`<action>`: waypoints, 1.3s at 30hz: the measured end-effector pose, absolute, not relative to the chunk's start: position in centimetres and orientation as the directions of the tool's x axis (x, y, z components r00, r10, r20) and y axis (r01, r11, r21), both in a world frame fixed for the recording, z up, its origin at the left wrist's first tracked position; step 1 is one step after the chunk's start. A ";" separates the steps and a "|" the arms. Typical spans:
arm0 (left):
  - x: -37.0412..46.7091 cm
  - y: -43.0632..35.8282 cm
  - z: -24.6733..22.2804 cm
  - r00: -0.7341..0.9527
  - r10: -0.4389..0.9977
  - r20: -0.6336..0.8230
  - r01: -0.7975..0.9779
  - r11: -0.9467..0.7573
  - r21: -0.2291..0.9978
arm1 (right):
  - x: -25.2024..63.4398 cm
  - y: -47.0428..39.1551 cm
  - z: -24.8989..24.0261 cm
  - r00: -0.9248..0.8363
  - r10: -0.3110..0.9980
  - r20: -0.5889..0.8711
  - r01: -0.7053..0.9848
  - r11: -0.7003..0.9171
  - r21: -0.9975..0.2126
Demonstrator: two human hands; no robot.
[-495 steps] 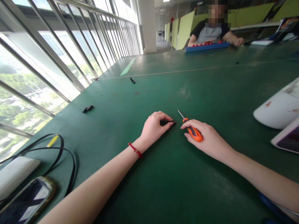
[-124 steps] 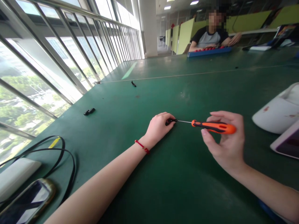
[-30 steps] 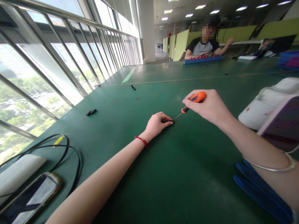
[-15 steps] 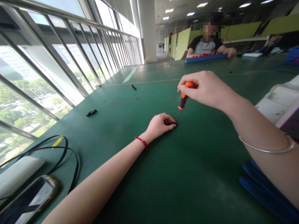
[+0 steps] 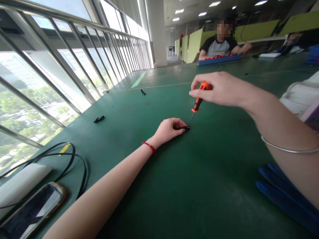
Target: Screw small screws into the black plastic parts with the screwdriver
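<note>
Counter (image 5: 154, 186): green, beneath both hands.
Right hand (image 5: 221, 88): raised; fingers curled around the handle of the screwdriver (image 5: 197, 104).
Left hand (image 5: 167, 130): at the counter surface; thumb and fingers pinching the black part (image 5: 185, 127).
Screwdriver: handle uppermost, leaning right; tip points steeply down to the black part's exposed end.
Black part: low, between the left fingers; long axis roughly left to right, exposed end pointing right, remainder hidden; any marking too small to read.
</note>
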State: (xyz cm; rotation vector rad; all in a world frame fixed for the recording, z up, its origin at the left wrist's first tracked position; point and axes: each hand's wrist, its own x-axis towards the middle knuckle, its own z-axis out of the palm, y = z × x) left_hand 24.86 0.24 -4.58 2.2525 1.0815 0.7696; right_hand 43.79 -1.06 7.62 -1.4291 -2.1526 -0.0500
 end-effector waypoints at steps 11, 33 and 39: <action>25.0 0.2 -4.5 0.507 0.826 0.248 0.509 -0.518 0.687 | 44.6 -1.2 8.0 -0.349 0.842 0.411 0.859 0.463 -0.217; 25.0 0.5 -4.6 0.493 0.842 0.218 0.509 -0.483 0.712 | 44.6 -1.1 7.5 -0.355 0.838 0.415 0.823 0.491 -0.286; 25.0 0.4 -4.7 0.497 0.839 0.222 0.509 -0.490 0.708 | 44.3 -2.1 8.2 -0.372 0.881 0.291 0.862 0.444 -0.244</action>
